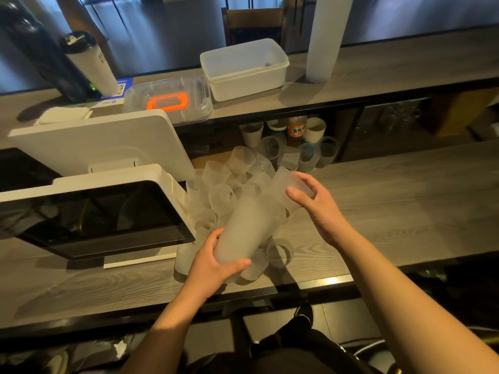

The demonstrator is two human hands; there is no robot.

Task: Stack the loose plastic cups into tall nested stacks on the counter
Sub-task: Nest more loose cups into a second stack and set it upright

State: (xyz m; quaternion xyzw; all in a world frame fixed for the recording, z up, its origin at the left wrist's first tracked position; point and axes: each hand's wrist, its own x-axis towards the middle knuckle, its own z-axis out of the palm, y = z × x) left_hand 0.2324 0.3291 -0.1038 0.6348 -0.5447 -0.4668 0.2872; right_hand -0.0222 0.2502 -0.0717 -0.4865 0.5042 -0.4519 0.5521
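Beside the register screen (108,220), the left hand (216,265) grips a nested stack (245,230); the right hand (313,201) clasps a single cup (286,184) just past it, above the loose cups (229,182) on the counter (405,198).

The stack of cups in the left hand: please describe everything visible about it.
The stack is a nested column of frosted, translucent plastic cups, widening toward its far end. It lies tilted, not upright, above the pile of loose cups on the counter. The left hand grips its near, narrow end. The right hand holds another cup near its far end; whether they touch is unclear.
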